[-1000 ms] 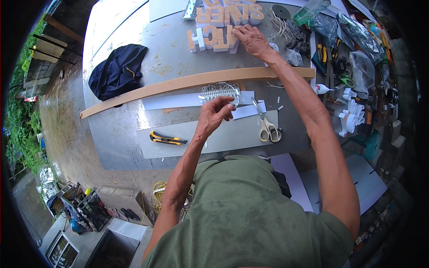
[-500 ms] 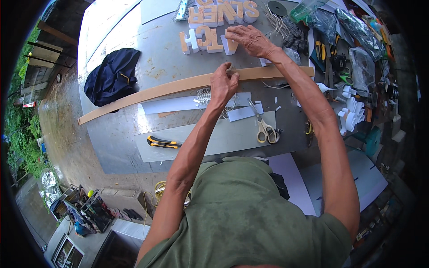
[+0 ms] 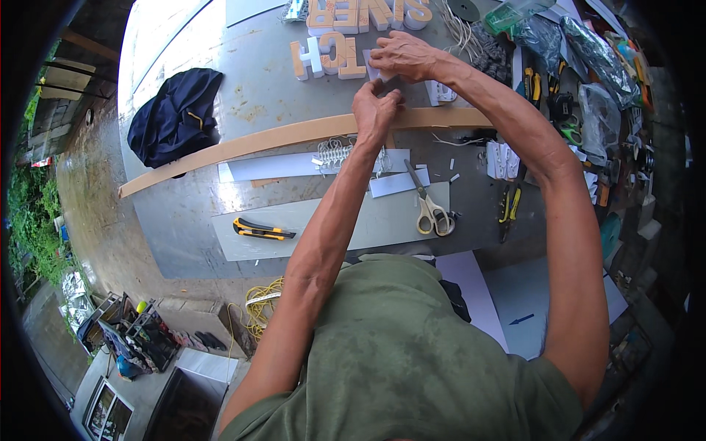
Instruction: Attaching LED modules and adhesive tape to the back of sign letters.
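My right hand (image 3: pixel 408 57) reaches over the far part of the metal table, its fingers bent down onto a block letter (image 3: pixel 371 65) with a pale side, mostly covered by the hand. Just nearer, my left hand (image 3: pixel 375 112) is closed, thumb and fingers together; a small dark greyish thing shows at its fingertips, too unclear to name. Beside them stand more block letters (image 3: pixel 328 57) with tan faces and white sides. Under my left wrist runs a long tan strip (image 3: pixel 279 143), slightly bowed across the table.
Scissors (image 3: pixel 428 209) and a yellow-black utility knife (image 3: pixel 263 229) lie on a grey sheet (image 3: pixel 338 224). A dark cloth (image 3: pixel 173 117) rests on the strip's left end. Yellow-handled pliers (image 3: pixel 509 204), white pieces (image 3: pixel 502 160) and plastic bags (image 3: pixel 599 114) crowd the right.
My left hand has moved up and right, close to my right hand. My right hand's fingers have curled down at the letter. The whole view has shifted slightly.
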The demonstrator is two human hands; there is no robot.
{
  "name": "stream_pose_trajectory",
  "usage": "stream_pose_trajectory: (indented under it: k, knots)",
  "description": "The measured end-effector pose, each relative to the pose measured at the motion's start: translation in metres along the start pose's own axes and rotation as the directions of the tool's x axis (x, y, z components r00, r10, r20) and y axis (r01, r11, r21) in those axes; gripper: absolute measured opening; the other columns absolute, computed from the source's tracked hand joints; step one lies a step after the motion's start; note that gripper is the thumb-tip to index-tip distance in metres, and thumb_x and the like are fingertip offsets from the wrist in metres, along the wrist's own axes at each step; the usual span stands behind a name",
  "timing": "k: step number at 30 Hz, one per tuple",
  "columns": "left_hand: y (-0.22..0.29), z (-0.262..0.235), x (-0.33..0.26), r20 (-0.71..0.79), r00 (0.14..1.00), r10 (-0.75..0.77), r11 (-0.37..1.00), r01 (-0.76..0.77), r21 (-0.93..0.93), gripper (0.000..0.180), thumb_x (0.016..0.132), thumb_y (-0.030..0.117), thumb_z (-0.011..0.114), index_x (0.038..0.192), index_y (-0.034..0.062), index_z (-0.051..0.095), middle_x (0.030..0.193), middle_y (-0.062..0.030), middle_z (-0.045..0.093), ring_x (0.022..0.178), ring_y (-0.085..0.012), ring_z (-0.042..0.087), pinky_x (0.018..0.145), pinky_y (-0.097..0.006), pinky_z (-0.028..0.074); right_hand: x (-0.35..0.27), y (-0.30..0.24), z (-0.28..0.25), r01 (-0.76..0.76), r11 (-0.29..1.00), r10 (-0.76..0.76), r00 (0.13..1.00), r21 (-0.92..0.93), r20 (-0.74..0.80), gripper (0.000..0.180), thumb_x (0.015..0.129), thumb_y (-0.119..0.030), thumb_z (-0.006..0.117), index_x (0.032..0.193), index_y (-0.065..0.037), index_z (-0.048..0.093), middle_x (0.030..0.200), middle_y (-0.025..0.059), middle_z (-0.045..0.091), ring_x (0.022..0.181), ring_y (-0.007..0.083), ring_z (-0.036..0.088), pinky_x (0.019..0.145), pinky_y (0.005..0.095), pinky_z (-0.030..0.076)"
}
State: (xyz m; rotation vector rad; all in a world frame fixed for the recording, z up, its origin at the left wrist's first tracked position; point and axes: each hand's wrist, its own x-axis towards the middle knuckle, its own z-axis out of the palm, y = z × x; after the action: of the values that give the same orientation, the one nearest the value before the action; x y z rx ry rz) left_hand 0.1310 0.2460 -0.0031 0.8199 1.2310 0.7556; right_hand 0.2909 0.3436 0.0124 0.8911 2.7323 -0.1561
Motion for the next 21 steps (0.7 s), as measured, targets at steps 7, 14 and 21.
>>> stream_pose_trajectory:
  k: [7, 14, 21]
  knots:
    - [-0.005, 0.012, 0.000, -0.114, 0.992, -0.052, 0.953, 0.015, -0.303, 0.055, 0.091, -0.005, 0.061, 0.138, -0.0205, 0.036, 0.116, -0.0246, 0.063, 0.089, -0.0293, 0.073, 0.073, -0.032, 0.064, 0.006, 0.004, 0.005, 0.039, 0.995, -0.047, 0.995, -0.091, -0.093, 0.058, 0.072, -0.016, 0.080, 0.126, -0.020, 0.058, 0.108, -0.0005, 0.061, 0.107, 0.0192, 0.056, 0.085, 0.0365, 0.042]
    - [0.000, 0.018, 0.011, -0.081, 0.993, -0.091, 0.891, 0.045, -0.451, 0.062, 0.090, -0.006, 0.060, 0.142, -0.0204, 0.030, 0.124, -0.0270, 0.056, 0.096, -0.0316, 0.071, 0.077, -0.034, 0.064, 0.000, 0.013, 0.002, -0.023, 0.991, -0.003, 0.981, -0.134, -0.193, 0.053, 0.071, -0.020, 0.078, 0.120, -0.015, 0.059, 0.120, 0.0031, 0.055, 0.114, 0.0196, 0.054, 0.089, 0.0380, 0.041]
    - [-0.012, 0.019, 0.000, -0.074, 0.992, -0.107, 0.908, 0.067, -0.415, 0.060, 0.091, -0.004, 0.061, 0.142, -0.0180, 0.033, 0.134, -0.0285, 0.053, 0.097, -0.0308, 0.070, 0.080, -0.033, 0.062, -0.010, 0.000, 0.010, 0.014, 0.987, -0.043, 0.983, -0.159, -0.181, 0.040, 0.071, -0.020, 0.074, 0.108, -0.014, 0.058, 0.113, 0.0037, 0.058, 0.109, 0.0204, 0.056, 0.086, 0.0400, 0.043]
